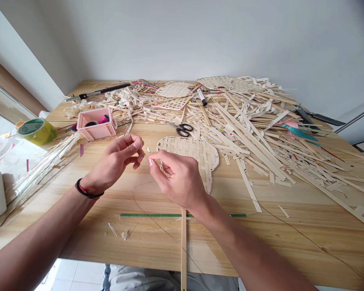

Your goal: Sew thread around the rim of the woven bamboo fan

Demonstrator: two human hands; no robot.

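Observation:
My left hand [118, 159] is raised over the table, its thumb and fingers pinched together; what they hold is too small to make out. Close to its right, my right hand [178, 178] pinches the end of a thin thread, its fingertips a little apart from the left ones. A thin brown thread [166, 231] curves over the table below. Partly hidden behind my right hand lies a woven fan [200, 151] with a bound edge. Its flat wooden handle [183, 246] reaches past the table's front edge.
Black scissors [184, 129] lie behind the fan. A pink basket [97, 124] with spools and a roll of yellow tape [36, 131] are at the left. Loose strips [248, 137], woven pieces and a marker [202, 97] cover the back and right.

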